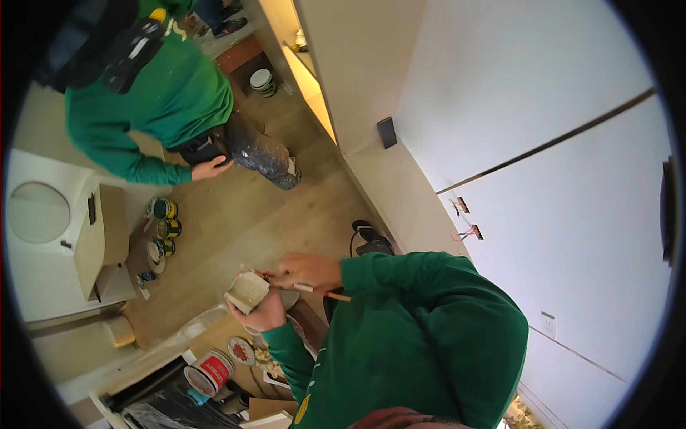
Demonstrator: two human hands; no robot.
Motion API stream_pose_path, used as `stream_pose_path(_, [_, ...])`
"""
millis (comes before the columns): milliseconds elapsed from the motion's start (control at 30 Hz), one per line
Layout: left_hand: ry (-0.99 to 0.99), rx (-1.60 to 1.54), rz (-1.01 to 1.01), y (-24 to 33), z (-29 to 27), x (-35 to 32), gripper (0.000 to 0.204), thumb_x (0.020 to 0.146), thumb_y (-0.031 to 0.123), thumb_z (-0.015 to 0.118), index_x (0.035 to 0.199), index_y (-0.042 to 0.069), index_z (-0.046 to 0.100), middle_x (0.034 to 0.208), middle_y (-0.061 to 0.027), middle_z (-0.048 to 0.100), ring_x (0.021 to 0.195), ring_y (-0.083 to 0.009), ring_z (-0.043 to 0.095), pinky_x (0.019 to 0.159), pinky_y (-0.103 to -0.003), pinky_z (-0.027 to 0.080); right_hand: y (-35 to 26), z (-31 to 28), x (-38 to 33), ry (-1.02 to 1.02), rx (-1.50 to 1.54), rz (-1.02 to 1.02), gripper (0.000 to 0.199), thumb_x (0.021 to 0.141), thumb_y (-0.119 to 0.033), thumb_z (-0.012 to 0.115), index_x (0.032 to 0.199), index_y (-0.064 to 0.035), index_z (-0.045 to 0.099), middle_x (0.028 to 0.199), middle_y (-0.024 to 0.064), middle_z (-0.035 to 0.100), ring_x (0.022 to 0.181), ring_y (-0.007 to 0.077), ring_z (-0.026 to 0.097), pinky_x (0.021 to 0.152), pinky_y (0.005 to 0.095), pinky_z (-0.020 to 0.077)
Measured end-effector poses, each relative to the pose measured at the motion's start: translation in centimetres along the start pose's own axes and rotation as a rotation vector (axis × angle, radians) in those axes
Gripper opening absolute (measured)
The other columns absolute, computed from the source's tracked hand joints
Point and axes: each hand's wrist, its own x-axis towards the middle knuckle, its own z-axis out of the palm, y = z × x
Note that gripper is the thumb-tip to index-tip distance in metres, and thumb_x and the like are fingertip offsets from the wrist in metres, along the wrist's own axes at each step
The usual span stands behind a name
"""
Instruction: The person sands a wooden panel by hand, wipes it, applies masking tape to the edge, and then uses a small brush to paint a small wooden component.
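Observation:
My left hand (266, 313) is closed round a small, pale, box-shaped container (248, 291) with whitish, smeared walls, holding it from below. Right beside it, my right hand (309, 270) is closed, its fingers at the container's edge. A slim tool with a pale and orange handle (325, 293) sticks out below the right hand, toward my sweater. Something red shows at the fingertips, against the container. The tool's working end is hidden, so I cannot make out its kind.
A co-worker in a green sweater (179, 93) stands at upper left. Several paint cans (168, 229) line the floor by the left cabinet; a white bucket (263, 82) stands farther off. Below are a red-labelled can (211, 372) and plastic sheeting (161, 407). Wires (471, 232) protrude from the right wall.

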Motion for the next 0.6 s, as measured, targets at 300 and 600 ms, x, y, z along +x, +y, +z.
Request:
stream_pose_path(300, [0.405,-0.089,0.222,-0.7,-0.1,3.6,0.052,0.083,0.038,0.068,0.124,0.006,0.063,0.118,-0.0139,0.064,0.106,-0.0298,0.053,0.084,-0.046,0.041,26.2,-6.7,-9.4,0.713,0.042,0.801,0.058,0.093,-0.029,0.070,0.137,0.0005,0.046,0.131,0.0186,0.053,0.123,0.0290,0.050,0.105,0.0423,0.0406])
stream_pose_path(600, [0.628,0.046,0.344,-2.3,2.0,3.3,0.055,0.085,0.049,0.062,0.126,0.012,0.061,0.120,-0.0091,0.065,0.106,-0.0325,0.058,0.087,-0.047,0.042,53.0,-24.0,-25.3,0.855,-0.662,1.588,0.122,0.052,-0.053,0.093,0.146,0.0020,0.037,0.148,0.0228,0.043,0.133,0.0417,0.045,0.111,0.0508,0.0409])
